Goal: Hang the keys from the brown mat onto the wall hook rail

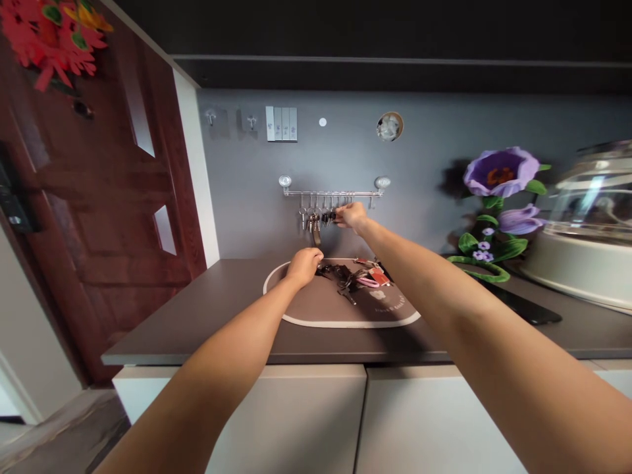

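Observation:
A clear hook rail (333, 193) is fixed to the grey wall, with several hooks along it. Bunches of keys (313, 222) hang from its left and middle hooks. My right hand (351, 216) is raised just under the rail, its fingers pinched on keys at the right end of the hanging row. Lower down, my left hand (304, 265) is closed, fingertips together at the left edge of a pile of dark keys and tags (347, 280); what it holds is too small to make out. The pile lies on a brown oval mat (316, 309) with a pale rim.
Right of the mat are a black phone (530, 306), a purple plush flower (501, 172) and a white appliance with a clear dome (587, 197). A dark shelf (375, 62) overhangs the counter (197, 309). A red-brown door (103, 197) stands at the left.

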Motion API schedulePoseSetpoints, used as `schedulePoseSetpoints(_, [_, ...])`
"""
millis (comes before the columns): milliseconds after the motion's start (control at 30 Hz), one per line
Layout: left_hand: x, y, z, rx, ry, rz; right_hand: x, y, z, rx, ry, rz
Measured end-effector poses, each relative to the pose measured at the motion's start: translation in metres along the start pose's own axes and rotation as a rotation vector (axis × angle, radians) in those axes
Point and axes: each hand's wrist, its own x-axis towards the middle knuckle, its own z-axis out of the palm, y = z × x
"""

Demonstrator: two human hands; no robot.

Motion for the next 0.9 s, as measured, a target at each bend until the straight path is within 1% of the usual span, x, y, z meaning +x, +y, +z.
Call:
schedulePoseSetpoints(167, [0.0, 0.0, 0.001, -0.019, -0.001, 0.014, -0.002, 0.005, 0.0, -0.021, -0.036, -0.005])
schedulePoseSetpoints(500, [-0.001, 0.006, -0.003, -0.048, -0.037, 0.027, -0.01, 0.007, 0.001, -0.041, -0.084, 0.0])
schedulePoseSetpoints(700, [-0.003, 0.01, -0.005, -0.044, -0.054, 0.053, -0.021, 0.009, -0.008, -0.024, -0.121, -0.029])
schedulePoseSetpoints(900, [-0.004, 0.012, -0.006, -0.04, -0.049, 0.077, -0.043, 0.02, -0.022, 0.004, -0.192, -0.135])
